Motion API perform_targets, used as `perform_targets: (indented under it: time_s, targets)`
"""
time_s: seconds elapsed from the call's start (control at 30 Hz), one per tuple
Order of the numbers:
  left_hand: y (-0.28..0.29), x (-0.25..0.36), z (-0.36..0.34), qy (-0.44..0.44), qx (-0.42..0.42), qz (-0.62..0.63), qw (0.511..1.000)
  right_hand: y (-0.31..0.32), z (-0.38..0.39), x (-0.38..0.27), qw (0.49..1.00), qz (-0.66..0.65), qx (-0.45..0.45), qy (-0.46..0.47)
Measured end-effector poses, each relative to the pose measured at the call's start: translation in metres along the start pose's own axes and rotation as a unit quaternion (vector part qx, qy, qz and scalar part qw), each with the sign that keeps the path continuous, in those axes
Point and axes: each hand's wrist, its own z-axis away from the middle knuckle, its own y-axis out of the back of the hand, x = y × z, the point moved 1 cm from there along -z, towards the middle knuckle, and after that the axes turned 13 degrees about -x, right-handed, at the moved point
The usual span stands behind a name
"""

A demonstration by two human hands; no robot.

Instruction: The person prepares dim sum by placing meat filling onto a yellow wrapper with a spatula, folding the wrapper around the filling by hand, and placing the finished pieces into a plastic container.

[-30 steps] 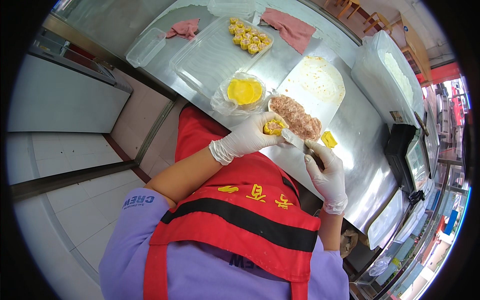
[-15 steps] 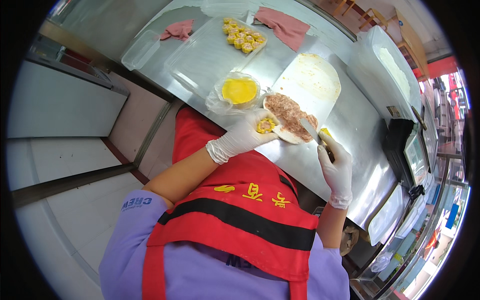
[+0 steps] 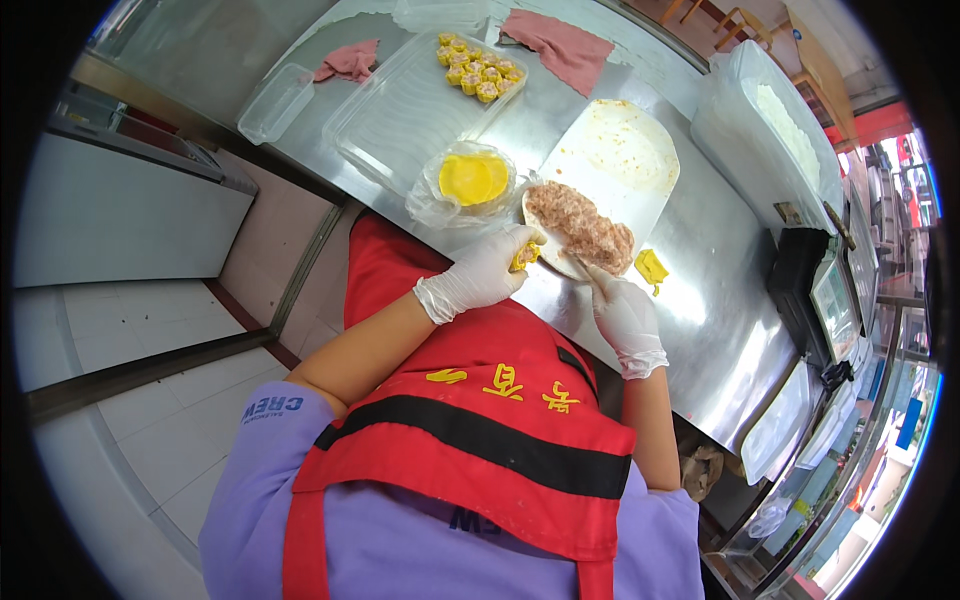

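One metal table (image 3: 720, 260) carries a white board (image 3: 650, 150) bearing a mound of meat (image 3: 578, 222). Right hand (image 3: 625, 315), gloved, is at the meat's near edge — its grip cannot be told. Left hand (image 3: 480, 272) holds a yellow dumpling (image 3: 526, 256) — just beside the board.

Dumpling (image 3: 526, 257) in left fingers (image 3: 516, 240): pleated smooth wrapper, rough filling. Gloves (image 3: 627, 318): thin, smooth, creased at the cuffs. Meat (image 3: 580, 224) just beyond right fingers (image 3: 604, 285): coarse, moist. Board (image 3: 640, 165) under it: smooth, smeared. Bag (image 3: 428, 203) beyond left fingers: crinkled clear plastic. Tray (image 3: 385, 130) farther out: ribbed clear plastic, glossy. Table (image 3: 715, 330) below the fingers: shiny metal. Apron (image 3: 480, 345) nearer than fingers: matt cloth.
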Motion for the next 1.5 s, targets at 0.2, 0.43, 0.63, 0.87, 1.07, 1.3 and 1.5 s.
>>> perform_targets:
  time_s: [0.2, 0.43, 0.63, 0.87, 1.07, 1.3, 1.5]
  targets:
    - [0.016, 0.002, 0.003, 0.021, -0.031, 0.041, 0.998, 0.014, 0.002, 0.003, 0.997, -0.065, -0.024, -0.015]
    - [0.011, -0.001, 0.003, 0.011, -0.008, 0.028, 1.0, -0.001, 0.003, 0.004, 0.991, -0.124, -0.043, 0.038]
    - [0.013, 0.001, 0.003, 0.001, 0.003, 0.066, 0.998, 0.01, 0.022, -0.008, 0.768, -0.616, -0.176, -0.023]
    - [0.011, 0.02, 0.0, -0.029, -0.004, 0.185, 0.982, 0.003, 0.018, -0.033, 0.857, -0.499, -0.055, 0.117]
    - [0.016, 0.026, 0.002, 0.023, -0.015, 0.344, 0.938, 0.009, 0.024, -0.051, 0.953, -0.166, 0.119, 0.223]
    - [0.023, 0.036, 0.002, 0.04, -0.006, 0.239, 0.97, 0.038, 0.042, -0.052, 0.954, -0.181, 0.137, 0.194]
    - [0.017, 0.031, 0.005, 0.005, 0.008, 0.167, 0.986, 0.053, 0.044, -0.046, 0.963, -0.171, 0.085, 0.187]
